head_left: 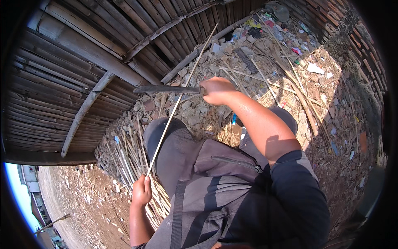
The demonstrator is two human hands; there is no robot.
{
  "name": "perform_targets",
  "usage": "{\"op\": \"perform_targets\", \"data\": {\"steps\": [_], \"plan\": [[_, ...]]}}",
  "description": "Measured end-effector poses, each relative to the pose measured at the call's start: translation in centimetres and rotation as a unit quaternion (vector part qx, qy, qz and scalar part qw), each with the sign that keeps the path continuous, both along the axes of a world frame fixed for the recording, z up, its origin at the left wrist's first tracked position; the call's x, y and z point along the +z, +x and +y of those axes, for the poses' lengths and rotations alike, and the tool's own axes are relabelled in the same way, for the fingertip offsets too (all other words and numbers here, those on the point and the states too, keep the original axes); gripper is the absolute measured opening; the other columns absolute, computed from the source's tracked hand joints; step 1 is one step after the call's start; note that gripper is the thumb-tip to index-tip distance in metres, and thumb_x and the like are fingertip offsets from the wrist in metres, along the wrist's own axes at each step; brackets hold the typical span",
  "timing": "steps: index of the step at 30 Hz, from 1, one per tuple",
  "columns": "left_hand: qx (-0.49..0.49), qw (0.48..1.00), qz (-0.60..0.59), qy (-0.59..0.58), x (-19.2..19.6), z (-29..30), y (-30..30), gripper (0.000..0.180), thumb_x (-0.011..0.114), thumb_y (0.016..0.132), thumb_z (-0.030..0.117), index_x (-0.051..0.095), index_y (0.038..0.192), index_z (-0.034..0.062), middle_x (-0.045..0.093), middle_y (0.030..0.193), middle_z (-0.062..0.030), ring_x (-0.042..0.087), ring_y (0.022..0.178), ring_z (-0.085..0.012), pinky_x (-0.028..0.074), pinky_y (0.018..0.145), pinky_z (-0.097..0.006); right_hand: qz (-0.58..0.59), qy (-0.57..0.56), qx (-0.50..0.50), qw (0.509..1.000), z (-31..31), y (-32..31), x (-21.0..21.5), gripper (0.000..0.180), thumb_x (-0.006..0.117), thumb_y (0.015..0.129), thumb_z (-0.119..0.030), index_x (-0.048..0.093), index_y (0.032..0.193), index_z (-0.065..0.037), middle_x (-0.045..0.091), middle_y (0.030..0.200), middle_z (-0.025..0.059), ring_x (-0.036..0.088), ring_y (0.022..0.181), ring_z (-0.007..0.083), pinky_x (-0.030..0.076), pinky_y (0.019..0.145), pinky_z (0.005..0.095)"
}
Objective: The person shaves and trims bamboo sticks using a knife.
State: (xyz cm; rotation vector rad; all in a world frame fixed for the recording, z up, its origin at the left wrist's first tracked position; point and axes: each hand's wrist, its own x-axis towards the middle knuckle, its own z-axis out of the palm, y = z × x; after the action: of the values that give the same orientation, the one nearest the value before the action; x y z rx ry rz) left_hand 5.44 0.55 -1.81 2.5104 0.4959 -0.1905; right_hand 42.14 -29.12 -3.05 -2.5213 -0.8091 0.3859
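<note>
Head view: left hand [142,191], seven o'clock, fingers closed round the near end of a pale, slender strip [170,120] running up to twelve. Probably light, springy, splintery-edged; best held there, clear of the machete [163,89]. Right hand [217,90], one o'clock, clenches the machete, which crosses the strip; contact unclear.

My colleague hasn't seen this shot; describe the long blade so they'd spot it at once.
Start with the slatted wall filling the upper left. Below its right-hand part, the person's right hand holds the long blade, tip pointing left. Unlike the thin, pale stick it crosses, the blade is broad, flat and dull grey.
</note>
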Motion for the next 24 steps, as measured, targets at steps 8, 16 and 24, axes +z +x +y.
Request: {"op": "perform_targets", "data": {"steps": [8, 16, 24], "plan": [[0.011, 0.999, -0.023, 0.048, -0.5, 2.1, -3.0, 0.040, 0.048, 0.103, 0.028, 0.048, 0.075, 0.0005, 0.052, 0.058, -0.0215, 0.052, 0.052, -0.0408, 0.042, 0.052, -0.045, -0.009, 0.159, -0.355, 0.921, -6.1, 8.2, -7.5, 0.041, 0.067, 0.076, -0.027, 0.068, 0.108, -0.002, 0.071, 0.103, 0.0241, 0.067, 0.099, 0.0406, 0.052, 0.088, 0.0447], [-0.043, 0.979, -0.029, 0.196, 3.5, 4.1, -0.6, 0.038, 0.054, 0.099, 0.030, 0.049, 0.073, 0.0020, 0.055, 0.060, -0.0228, 0.056, 0.058, -0.0466, 0.042, 0.054, -0.053, 0.037, 0.318, -0.230, 0.919, -5.7, 5.7, -0.2, 0.035, 0.075, 0.080, -0.034, 0.068, 0.097, -0.004, 0.073, 0.092, 0.0087, 0.069, 0.086, 0.0235, 0.052, 0.082, 0.0351], [-0.171, 0.892, -0.108, 0.404, 14.2, 6.5, 8.2, 0.041, 0.062, 0.092, 0.038, 0.049, 0.069, 0.0065, 0.053, 0.057, -0.0168, 0.057, 0.055, -0.0409, 0.044, 0.052, -0.048, 0.149, 0.183, 0.108, 0.966, -3.5, 2.0, 1.5, 0.032, 0.079, 0.079, -0.028, 0.071, 0.104, -0.010, 0.072, 0.098, 0.0063, 0.066, 0.093, 0.0179, 0.050, 0.083, 0.0336]]}}
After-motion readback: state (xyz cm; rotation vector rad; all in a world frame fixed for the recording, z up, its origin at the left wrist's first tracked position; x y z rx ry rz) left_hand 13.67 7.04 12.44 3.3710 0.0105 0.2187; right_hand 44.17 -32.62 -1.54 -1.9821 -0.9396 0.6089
